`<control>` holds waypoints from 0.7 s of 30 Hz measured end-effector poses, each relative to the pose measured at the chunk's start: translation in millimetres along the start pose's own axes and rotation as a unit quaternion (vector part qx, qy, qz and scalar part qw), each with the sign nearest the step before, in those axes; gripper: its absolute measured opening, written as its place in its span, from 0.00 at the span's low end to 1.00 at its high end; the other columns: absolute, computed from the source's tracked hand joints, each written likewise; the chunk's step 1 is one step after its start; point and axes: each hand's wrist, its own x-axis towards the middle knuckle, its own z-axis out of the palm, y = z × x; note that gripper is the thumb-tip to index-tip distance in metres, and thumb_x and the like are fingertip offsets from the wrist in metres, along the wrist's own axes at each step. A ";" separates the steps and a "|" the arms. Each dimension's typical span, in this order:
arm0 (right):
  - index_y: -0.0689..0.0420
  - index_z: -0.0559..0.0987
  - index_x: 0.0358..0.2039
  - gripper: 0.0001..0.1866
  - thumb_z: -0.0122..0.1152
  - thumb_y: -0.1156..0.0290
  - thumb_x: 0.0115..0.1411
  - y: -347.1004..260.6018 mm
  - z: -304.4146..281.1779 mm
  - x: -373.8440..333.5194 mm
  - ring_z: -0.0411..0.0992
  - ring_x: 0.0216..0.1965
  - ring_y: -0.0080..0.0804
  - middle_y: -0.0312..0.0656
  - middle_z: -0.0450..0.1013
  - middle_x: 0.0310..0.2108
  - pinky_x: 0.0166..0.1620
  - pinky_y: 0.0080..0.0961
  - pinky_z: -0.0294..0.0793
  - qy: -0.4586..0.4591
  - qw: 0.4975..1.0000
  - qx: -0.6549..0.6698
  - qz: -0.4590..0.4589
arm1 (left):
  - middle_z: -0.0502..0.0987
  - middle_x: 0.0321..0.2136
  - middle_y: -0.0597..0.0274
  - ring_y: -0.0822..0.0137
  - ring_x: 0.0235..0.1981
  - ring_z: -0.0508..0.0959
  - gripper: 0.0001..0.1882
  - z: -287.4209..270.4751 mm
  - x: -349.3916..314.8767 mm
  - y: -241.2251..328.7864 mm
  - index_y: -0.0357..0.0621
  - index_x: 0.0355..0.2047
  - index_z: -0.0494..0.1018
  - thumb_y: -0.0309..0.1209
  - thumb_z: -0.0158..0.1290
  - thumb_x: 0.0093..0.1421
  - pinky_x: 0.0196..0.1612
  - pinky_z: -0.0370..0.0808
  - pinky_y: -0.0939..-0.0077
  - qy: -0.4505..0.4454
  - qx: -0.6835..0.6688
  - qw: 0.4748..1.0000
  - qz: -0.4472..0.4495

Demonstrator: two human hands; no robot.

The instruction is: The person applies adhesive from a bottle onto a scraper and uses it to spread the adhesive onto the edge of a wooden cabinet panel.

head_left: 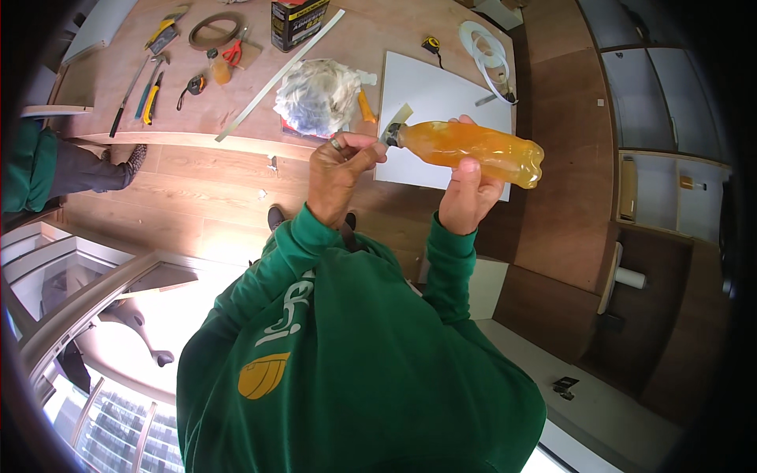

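A clear plastic bottle (473,150) of orange-yellow liquid lies almost level in the air, its dark-wrapped neck (394,135) pointing left. My right hand (467,189) grips its body, thumb on the near side and fingertips showing beyond. At the neck, the thumb and fingers of my left hand (341,169) are pinched together; what they hold is too small to make out. A pale strip (400,117) shows just past the neck. Behind the bottle lies a white panel (430,87) on the wooden table (260,87). Left of the panel sits a crumpled clear plastic bag (317,96).
A long pale strip (280,75) crosses the table beside a black tin (298,25). Farther left are red-handled scissors (233,54), a small bottle (219,69), a tape measure (195,84) and a yellow cutter (153,98). A white coil (482,51) lies far right. Another person's leg (87,165) shows left.
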 end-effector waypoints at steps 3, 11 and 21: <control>0.66 0.69 0.56 0.25 0.61 0.81 0.57 -3.3 2.2 4.2 0.70 0.57 0.44 0.57 0.71 0.55 0.59 0.41 0.70 -0.014 0.999 0.000 -0.036 | 0.80 0.31 0.60 0.71 0.35 0.79 0.07 -1.0 -1.5 -0.4 0.37 0.37 0.76 0.26 0.61 0.60 0.41 0.74 0.78 -0.001 0.013 1.000 0.012; 0.67 0.68 0.56 0.26 0.61 0.80 0.57 -8.1 -1.0 8.0 0.71 0.56 0.46 0.60 0.71 0.54 0.60 0.43 0.69 -0.112 0.985 -0.118 -0.066 | 0.80 0.31 0.59 0.70 0.36 0.79 0.09 -5.4 -1.5 1.3 0.35 0.38 0.76 0.26 0.62 0.59 0.43 0.73 0.77 0.005 0.001 1.000 0.022; 0.65 0.68 0.56 0.26 0.62 0.81 0.56 -10.6 3.4 12.9 0.71 0.57 0.45 0.59 0.71 0.55 0.60 0.41 0.70 -0.162 0.977 -0.124 -0.062 | 0.81 0.33 0.59 0.71 0.38 0.80 0.09 -13.8 2.3 -4.3 0.34 0.38 0.76 0.25 0.60 0.59 0.45 0.75 0.79 -0.022 0.011 0.999 0.025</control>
